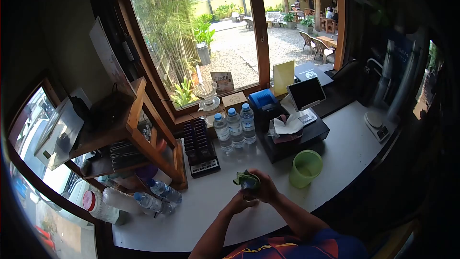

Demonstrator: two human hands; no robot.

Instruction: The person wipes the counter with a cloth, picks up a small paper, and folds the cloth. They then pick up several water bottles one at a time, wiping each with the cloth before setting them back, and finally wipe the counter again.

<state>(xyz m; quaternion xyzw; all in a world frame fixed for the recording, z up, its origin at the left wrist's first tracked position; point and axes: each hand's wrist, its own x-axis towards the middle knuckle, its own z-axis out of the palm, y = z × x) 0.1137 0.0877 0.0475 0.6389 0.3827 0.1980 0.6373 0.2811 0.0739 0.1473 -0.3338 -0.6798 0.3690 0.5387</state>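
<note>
Over the front of the white counter (pixel 201 220), my two hands are close together around a crumpled green and grey-blue bundle (pixel 247 180) that looks like cloth. My right hand (pixel 264 187) wraps round its right side with the fingers closed. Below it, my left hand (pixel 241 203) is closed near the lower end of the bundle; its fingertips are partly hidden by the right hand. To the right of my hands stands a translucent green bin (pixel 305 169). Three water bottles (pixel 235 128) with blue caps stand upright beyond them.
A black rack-like device (pixel 199 148) sits left of the bottles. Behind the bin are a black box (pixel 311 136) with tissues (pixel 288 124) and a tablet (pixel 306 95). A small scale (pixel 376 125) lies at right. More bottles (pixel 153 202) and a wooden shelf (pixel 139 129) occupy the left.
</note>
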